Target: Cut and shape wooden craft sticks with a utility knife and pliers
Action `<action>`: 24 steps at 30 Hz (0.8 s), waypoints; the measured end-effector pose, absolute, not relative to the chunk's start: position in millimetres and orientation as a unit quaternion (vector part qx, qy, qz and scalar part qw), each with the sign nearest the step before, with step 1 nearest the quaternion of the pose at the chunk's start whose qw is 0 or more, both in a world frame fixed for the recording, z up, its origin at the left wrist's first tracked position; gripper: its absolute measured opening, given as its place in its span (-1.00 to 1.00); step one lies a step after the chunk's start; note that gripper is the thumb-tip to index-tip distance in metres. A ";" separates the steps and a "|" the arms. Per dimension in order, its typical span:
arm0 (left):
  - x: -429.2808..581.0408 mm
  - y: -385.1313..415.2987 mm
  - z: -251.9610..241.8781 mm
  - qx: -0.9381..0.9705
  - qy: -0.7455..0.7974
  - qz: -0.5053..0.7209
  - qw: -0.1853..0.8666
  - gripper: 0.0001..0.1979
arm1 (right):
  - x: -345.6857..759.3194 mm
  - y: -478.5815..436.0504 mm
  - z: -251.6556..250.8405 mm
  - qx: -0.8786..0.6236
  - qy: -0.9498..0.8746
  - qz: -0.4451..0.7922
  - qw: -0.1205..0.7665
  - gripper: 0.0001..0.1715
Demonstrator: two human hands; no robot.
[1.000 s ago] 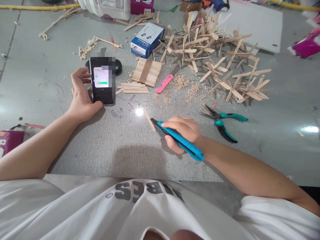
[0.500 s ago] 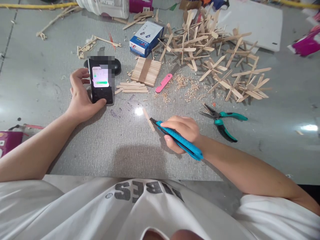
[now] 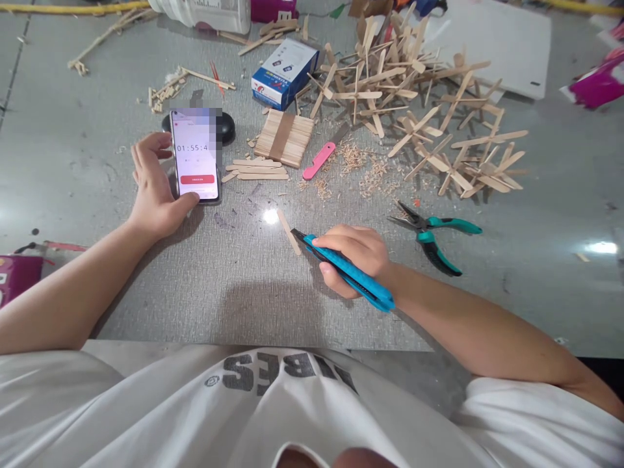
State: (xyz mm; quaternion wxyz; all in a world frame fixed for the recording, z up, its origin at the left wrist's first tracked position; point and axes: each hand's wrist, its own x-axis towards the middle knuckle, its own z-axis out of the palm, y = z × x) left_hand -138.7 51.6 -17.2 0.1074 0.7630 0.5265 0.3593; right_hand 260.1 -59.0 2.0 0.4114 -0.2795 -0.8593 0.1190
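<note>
My right hand is closed around a blue utility knife. The blade points up and left and meets a single craft stick lying on the table. My left hand is at the left edge of a smartphone, its fingers curled by the side and the thumb over the lower screen. On the lit screen are a timer reading and a red button. The phone leans on a black rounded object. Beyond the knife lie a banded bundle of craft sticks and several loose sticks.
Pliers with teal handles lie open at right. A pink folding knife sits among wood shavings. Behind are a blue and white box, a pile of crossed-stick pieces, a white plastic container and a white panel.
The phone's screen has switched from a dark view with a pop-up to a bright timer page. My left thumb has moved slightly left. My right hand and the knife stay put.
</note>
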 end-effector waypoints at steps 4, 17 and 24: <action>-119.3 23.8 7.7 0.825 0.405 0.392 -0.037 -0.33 | 259.9 -59.0 3.2 -0.285 -0.857 0.121 0.412 -0.69; -67.4 -26.2 16.7 0.976 0.163 0.131 0.050 -0.50 | 256.5 -58.9 -2.5 -0.238 -0.879 0.131 0.392 -0.71; -71.5 -23.8 13.7 0.964 0.208 0.091 0.142 -0.45 | 241.6 -65.2 -2.8 -0.276 -0.862 0.124 0.408 -0.67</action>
